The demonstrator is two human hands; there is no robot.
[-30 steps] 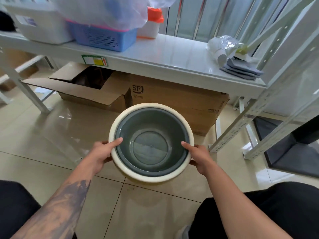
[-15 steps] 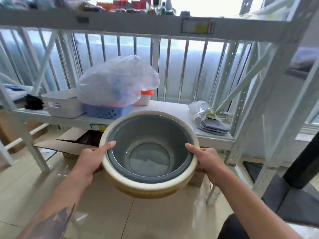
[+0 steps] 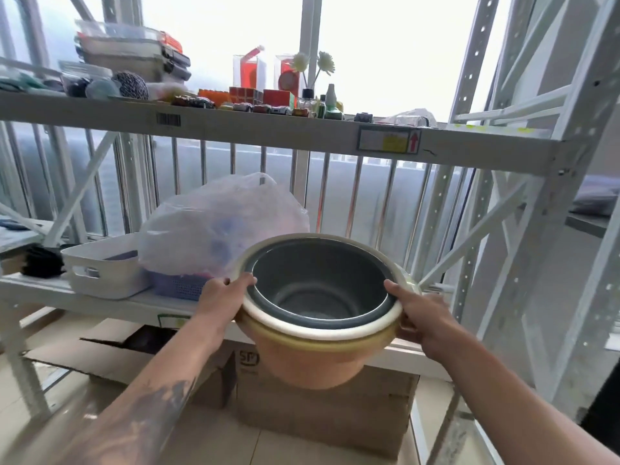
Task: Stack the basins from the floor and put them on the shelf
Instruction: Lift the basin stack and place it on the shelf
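I hold a stack of nested basins in the air in front of the white metal shelf. The outer basin is orange-tan, a cream rim shows above it, and a grey basin sits innermost. My left hand grips the left rim with the thumb over the edge. On the right rim sits my right hand, gripping the same way. The stack hangs at about the height of the lower shelf board, tilted slightly toward me.
On the lower shelf stand a white bin and a purple basket under a clear plastic bag. The upper shelf carries boxes, cubes and bottles. Cardboard boxes sit on the floor beneath. A shelf upright rises at right.
The stacked basins have risen from near the floor to shelf height, held by both hands throughout. My view has tilted up, so the upper shelf now shows.
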